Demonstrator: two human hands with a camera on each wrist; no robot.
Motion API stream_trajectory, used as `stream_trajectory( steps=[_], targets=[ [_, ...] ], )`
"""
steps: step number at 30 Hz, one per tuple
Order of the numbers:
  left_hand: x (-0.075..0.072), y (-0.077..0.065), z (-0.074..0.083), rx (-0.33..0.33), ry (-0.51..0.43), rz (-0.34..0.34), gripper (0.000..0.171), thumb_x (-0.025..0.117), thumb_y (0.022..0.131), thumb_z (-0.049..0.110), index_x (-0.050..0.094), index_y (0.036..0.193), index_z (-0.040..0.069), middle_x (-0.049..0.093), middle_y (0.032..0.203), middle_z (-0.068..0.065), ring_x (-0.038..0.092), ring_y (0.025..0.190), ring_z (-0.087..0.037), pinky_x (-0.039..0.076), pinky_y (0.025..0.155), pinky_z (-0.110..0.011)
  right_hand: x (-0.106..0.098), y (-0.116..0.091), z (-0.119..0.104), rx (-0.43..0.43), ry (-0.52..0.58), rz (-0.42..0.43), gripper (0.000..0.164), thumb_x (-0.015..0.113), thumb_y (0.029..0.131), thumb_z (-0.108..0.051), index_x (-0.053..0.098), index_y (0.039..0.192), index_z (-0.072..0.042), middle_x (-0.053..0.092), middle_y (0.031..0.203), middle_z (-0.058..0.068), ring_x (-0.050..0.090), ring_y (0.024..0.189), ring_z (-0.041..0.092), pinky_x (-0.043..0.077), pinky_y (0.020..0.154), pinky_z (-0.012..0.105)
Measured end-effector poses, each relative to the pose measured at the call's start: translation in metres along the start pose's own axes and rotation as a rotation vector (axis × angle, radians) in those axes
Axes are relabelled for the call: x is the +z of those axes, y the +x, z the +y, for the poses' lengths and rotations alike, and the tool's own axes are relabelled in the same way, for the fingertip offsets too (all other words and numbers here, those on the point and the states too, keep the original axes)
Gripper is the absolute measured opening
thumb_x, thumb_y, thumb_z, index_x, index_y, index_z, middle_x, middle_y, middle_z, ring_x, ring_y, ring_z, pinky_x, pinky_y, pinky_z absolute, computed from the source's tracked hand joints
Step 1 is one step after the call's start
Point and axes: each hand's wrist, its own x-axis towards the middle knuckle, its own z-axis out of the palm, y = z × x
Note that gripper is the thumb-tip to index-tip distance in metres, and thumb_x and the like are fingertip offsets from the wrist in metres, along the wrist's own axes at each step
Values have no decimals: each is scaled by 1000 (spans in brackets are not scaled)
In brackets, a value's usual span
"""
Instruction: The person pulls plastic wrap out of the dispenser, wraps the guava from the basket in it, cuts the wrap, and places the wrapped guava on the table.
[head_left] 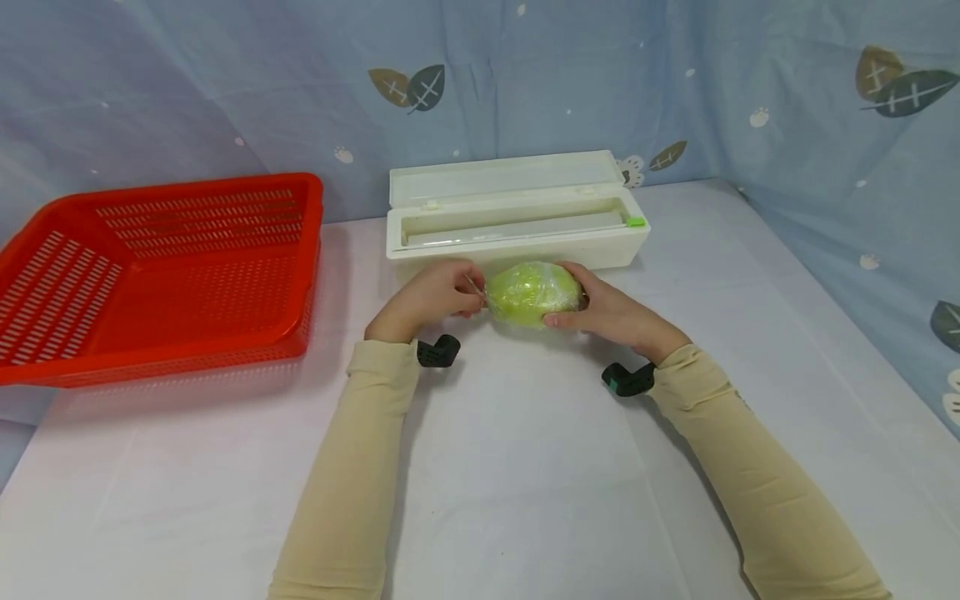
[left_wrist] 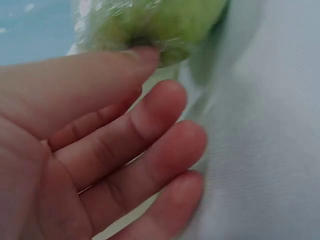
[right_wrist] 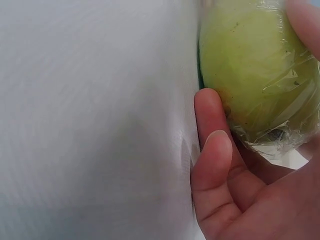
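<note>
A yellow-green oval fruit [head_left: 534, 293], wrapped in clear cling film, is at the table in front of a white box; its exact kind is hard to tell. My right hand [head_left: 611, 310] grips its right end, thumb on the near side and fingers round the far side. At the left end, my left hand [head_left: 442, 293] pinches a gathered bit of the cling film [head_left: 475, 285] between thumb and forefinger. The left wrist view shows that thumb against the fruit's dark end [left_wrist: 145, 42], the other fingers loosely bent. Wrinkled film covers the fruit [right_wrist: 250, 65] in the right wrist view.
Behind the hands stands the long white cling film box [head_left: 517, 246], lid raised, with a pale roll [head_left: 517, 229] inside and a green tab [head_left: 636, 222] at its right. A red plastic basket [head_left: 150, 367] sits at left. A blue patterned curtain [head_left: 525, 83] backs the white-covered table [head_left: 525, 483].
</note>
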Motion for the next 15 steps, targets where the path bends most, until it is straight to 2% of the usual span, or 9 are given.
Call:
stream_trajectory(
  steps=[3, 5, 7, 12, 15],
  targets=[
    [0, 1, 1, 24, 116, 13, 5, 58, 80, 10, 61, 83, 8, 59, 68, -3, 51, 62, -14, 41, 59, -25, 0, 4, 6, -8, 8, 10, 84, 70, 74, -39, 17, 139, -26, 28, 134, 4, 29, 120, 22, 27, 96, 48],
    [0, 0, 1, 51, 173, 0, 8, 57, 80, 12, 64, 78, 10, 60, 66, -1, 51, 62, -13, 40, 59, -25, 0, 8, 13, -16, 15, 16, 87, 72, 72, -40, 18, 139, -29, 28, 134, 3, 29, 120, 22, 26, 96, 48],
    [-2, -2, 3, 75, 197, -46, 12, 56, 82, 15, 66, 79, 10, 62, 69, 0, 53, 65, -13, 41, 62, -25, 0, 11, 19, -24, 16, 24, 89, 75, 69, -40, 19, 137, -32, 29, 133, 3, 29, 120, 21, 26, 95, 48],
    [-10, -12, 14, 16, 95, -222, 24, 54, 87, 25, 69, 95, 8, 67, 86, -4, 60, 81, -16, 46, 74, -31, 1, 17, 28, -74, -31, 59, 91, 78, 65, -37, 19, 134, -36, 30, 133, 4, 30, 120, 22, 26, 95, 49],
    [-13, -14, 22, -20, 71, -278, 28, 53, 88, 28, 69, 97, 6, 67, 89, -6, 60, 85, -18, 47, 77, -33, 1, 19, 27, -105, -89, 79, 91, 79, 65, -33, 19, 134, -35, 30, 134, 5, 31, 120, 23, 27, 95, 50]
  ],
)
